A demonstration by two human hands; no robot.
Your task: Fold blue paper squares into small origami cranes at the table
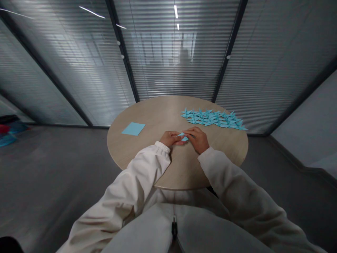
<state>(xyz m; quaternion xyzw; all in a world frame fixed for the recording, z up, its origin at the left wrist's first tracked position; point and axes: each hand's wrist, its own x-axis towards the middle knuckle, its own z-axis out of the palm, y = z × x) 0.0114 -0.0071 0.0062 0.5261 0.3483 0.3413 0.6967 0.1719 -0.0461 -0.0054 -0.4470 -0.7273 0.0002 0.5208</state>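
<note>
A small piece of folded light-blue paper (184,138) is held between my two hands, above the near middle of the round table. My left hand (170,138) grips its left side, fingers closed around it. On the paper's right side, my right hand (197,138) pinches it between thumb and fingers. Parts of the paper are hidden by the fingers, so its exact folded shape is hard to make out. Several blue folded paper cranes (210,117) stand in close rows at the table's far right. Flat blue paper squares (133,129) lie to the left, perhaps a stack.
The wooden round table (158,109) has its near edge against my body. Behind it rises a glass wall with blinds (163,77). Some red and blue items (10,131) lie on the grey floor (65,168) at far left.
</note>
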